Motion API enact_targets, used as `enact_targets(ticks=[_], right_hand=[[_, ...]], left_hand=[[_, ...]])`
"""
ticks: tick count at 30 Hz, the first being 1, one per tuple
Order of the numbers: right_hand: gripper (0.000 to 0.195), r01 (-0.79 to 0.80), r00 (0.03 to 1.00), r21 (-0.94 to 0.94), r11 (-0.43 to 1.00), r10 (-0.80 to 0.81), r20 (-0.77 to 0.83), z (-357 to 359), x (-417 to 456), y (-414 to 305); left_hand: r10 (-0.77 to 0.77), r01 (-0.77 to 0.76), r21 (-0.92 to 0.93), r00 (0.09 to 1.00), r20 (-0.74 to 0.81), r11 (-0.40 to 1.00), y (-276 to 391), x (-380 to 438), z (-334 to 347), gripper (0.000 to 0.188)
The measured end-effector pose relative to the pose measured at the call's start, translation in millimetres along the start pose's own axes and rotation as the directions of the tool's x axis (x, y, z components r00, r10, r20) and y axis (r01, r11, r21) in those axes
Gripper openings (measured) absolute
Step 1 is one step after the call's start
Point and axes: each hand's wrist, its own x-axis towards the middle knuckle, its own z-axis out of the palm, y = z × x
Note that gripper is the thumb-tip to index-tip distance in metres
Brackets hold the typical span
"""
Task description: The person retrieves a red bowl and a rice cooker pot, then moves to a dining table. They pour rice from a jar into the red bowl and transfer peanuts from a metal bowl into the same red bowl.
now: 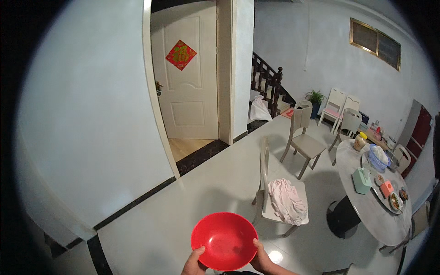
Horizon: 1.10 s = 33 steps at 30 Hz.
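Both of my hands hold a red plastic basin (225, 237) out in front of me, low in the view. My left hand (194, 263) grips its left rim, with the thumb over the edge. On the opposite side my right hand (263, 258) has the rim, its thumb also on top. The inside of the basin shows only a shiny reflection and a small dark shadow. Beneath it lies the pale tiled floor (147, 223). The fingers under the basin are mostly hidden.
Ahead to the right stands a chair (264, 172) with a pink cloth (288, 202) on its seat. Further right is a round table (347, 165) with dishes, a blue basket (378, 161) and a green tissue box (361, 181). A white door (189, 86) stands ajar beyond a dark threshold (201, 156).
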Motion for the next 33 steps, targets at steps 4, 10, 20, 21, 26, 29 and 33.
enact_targets(ticks=[4, 10, 20, 21, 26, 29, 33], right_hand=[[0.07, 0.011, 1.0, -0.04, 0.999, -0.01, 0.026, 44.5, 107.4, -23.1], [0.068, 0.036, 0.998, -0.011, 0.999, -0.037, -0.051, 83.9, 259.7, -50.3], [0.068, 0.339, 0.896, 0.199, 0.919, -0.251, -0.367, 76.9, 457.8, -105.1], [0.068, 0.379, 0.869, 0.205, 0.902, -0.271, -0.415, 70.8, 468.2, -115.0], [0.066, 0.472, 0.744, 0.202, 0.858, -0.264, -0.613, 27.3, 530.6, -168.0], [0.065, 0.485, 0.725, 0.219, 0.846, -0.25, -0.642, -8.2, 577.9, -205.4], [0.065, 0.528, 0.664, 0.194, 0.827, -0.259, -0.702, -50.0, 630.7, -264.4]], left_hand=[[0.057, -0.057, -0.011, 0.998, -0.003, 0.998, 81.4, 86.0, -20.1, 0.053], [0.013, -0.012, -0.015, 0.997, 0.082, 1.0, 175.3, 226.9, -39.1, 0.056], [-0.509, 0.47, 0.215, 0.839, 0.194, 0.856, 302.3, 480.2, 22.3, 0.048], [-0.541, 0.5, 0.224, 0.818, 0.195, 0.836, 303.9, 503.9, 33.0, 0.048], [-0.634, 0.545, 0.328, 0.706, 0.315, 0.771, 275.2, 641.1, 70.3, 0.044], [-0.659, 0.546, 0.372, 0.652, 0.374, 0.751, 264.0, 719.6, 104.4, 0.044], [-0.78, 0.639, 0.449, 0.504, 0.371, 0.625, 276.4, 792.7, 184.5, 0.044]])
